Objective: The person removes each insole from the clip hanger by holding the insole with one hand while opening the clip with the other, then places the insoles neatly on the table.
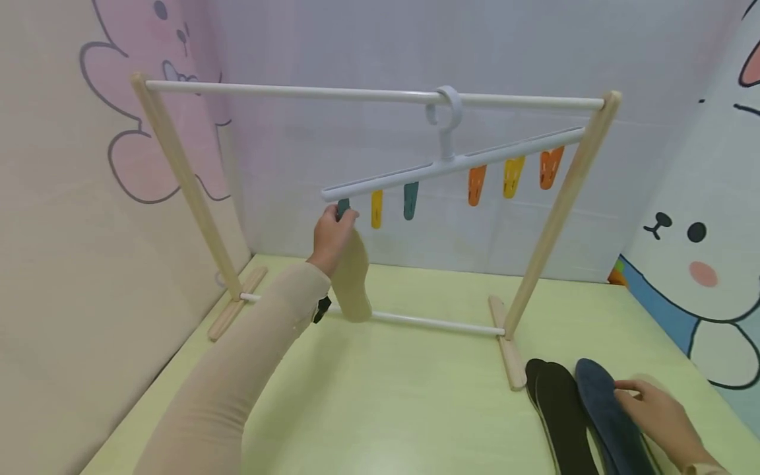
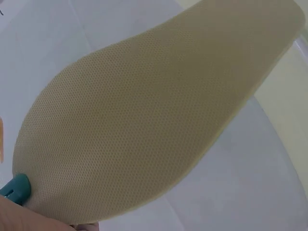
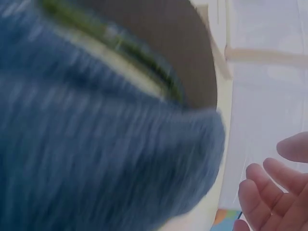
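Note:
At the low left end of the white hanger (image 1: 392,177), my left hand (image 1: 334,236) pinches a teal clothespin (image 1: 343,207). A beige insole (image 1: 351,280) hangs beneath that hand. In the left wrist view the insole (image 2: 139,115) shows its meshed face, with the teal clothespin (image 2: 18,188) over its edge. My right hand (image 1: 659,415) is beside the navy insole (image 1: 611,402) at lower right. The right wrist view shows its fingers (image 3: 260,192) loosely spread, apart from the blurred blue insole (image 3: 120,159). Dark insoles (image 1: 561,409) lie left of the navy one.
A wooden drying rack with a white top bar (image 1: 285,91) carries the tilted hanger. More clothespins hang along it: yellow (image 1: 377,210), teal (image 1: 410,201), orange (image 1: 476,186) and others. The rack's right post (image 1: 561,218) and foot (image 1: 507,349) stand close to the insole pile.

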Action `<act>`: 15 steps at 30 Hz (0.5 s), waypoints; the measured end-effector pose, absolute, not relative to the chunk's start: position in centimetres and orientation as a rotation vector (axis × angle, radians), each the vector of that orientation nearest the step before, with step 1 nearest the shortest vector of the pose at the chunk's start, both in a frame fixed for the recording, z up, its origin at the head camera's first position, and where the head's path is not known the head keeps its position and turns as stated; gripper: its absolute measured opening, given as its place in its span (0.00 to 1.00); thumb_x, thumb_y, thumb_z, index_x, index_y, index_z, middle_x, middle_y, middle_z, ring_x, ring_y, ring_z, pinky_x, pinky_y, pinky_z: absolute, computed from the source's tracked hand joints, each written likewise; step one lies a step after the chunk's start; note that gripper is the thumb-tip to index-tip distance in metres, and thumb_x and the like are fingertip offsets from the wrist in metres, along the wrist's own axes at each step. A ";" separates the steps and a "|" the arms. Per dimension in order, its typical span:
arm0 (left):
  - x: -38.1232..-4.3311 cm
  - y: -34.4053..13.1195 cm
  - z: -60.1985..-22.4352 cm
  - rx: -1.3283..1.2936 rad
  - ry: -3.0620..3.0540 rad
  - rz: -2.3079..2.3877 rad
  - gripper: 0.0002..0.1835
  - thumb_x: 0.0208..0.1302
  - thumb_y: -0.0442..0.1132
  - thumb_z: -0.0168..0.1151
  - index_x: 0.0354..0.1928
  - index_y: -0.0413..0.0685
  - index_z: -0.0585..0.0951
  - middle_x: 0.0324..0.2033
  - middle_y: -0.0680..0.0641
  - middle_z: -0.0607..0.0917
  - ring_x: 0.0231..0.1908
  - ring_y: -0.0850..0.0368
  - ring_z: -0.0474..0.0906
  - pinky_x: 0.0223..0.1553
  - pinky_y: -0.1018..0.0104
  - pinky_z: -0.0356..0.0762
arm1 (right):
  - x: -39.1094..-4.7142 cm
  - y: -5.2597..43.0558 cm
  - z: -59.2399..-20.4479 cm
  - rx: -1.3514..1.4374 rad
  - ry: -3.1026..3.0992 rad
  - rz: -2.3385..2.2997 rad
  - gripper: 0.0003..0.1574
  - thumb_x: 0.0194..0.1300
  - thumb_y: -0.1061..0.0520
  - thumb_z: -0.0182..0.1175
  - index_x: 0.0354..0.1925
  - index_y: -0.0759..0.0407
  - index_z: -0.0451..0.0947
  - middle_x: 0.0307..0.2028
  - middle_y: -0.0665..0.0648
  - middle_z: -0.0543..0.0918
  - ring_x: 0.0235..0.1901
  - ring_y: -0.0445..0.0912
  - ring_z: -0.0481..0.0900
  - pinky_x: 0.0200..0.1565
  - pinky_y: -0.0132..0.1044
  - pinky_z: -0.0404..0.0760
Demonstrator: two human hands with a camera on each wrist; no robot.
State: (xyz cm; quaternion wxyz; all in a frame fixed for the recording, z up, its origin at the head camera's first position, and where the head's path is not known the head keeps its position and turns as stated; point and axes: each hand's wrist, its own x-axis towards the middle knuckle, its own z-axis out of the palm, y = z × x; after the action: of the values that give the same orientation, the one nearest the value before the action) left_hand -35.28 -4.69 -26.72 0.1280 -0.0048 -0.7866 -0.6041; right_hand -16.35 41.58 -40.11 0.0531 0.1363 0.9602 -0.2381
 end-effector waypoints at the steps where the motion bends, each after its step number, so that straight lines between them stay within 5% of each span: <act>1: -35.2 -4.7 -26.7 -0.025 -2.283 -1.768 0.16 0.67 0.44 0.49 0.47 0.38 0.73 0.41 0.43 0.76 0.44 0.50 0.68 0.48 0.58 0.64 | -16.6 41.1 -40.0 0.393 2.946 -0.721 0.29 0.70 0.52 0.48 0.51 0.80 0.70 0.44 0.77 0.75 0.38 0.62 0.78 0.37 0.52 0.76; 7: -35.0 -5.0 -26.6 -0.154 -2.234 -1.866 0.14 0.72 0.45 0.48 0.44 0.40 0.73 0.41 0.41 0.81 0.50 0.48 0.74 0.51 0.62 0.65 | -18.2 38.1 -38.8 0.291 2.977 -0.767 0.29 0.73 0.51 0.46 0.54 0.77 0.70 0.43 0.73 0.79 0.38 0.61 0.78 0.37 0.51 0.75; 15: -34.8 -5.3 -25.9 -0.291 -2.187 -1.959 0.13 0.72 0.43 0.50 0.42 0.37 0.74 0.25 0.52 0.78 0.37 0.56 0.75 0.39 0.70 0.65 | -19.2 34.4 -38.5 0.215 3.002 -0.928 0.25 0.74 0.54 0.46 0.55 0.75 0.71 0.32 0.59 0.82 0.29 0.49 0.78 0.30 0.42 0.74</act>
State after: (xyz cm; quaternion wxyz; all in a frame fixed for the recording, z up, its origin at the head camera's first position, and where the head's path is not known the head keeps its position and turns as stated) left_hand -34.81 -5.28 -25.93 0.0953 -0.0983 -0.7379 -0.6609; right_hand -19.25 34.38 -38.54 -0.0041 0.0681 0.9532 -0.2947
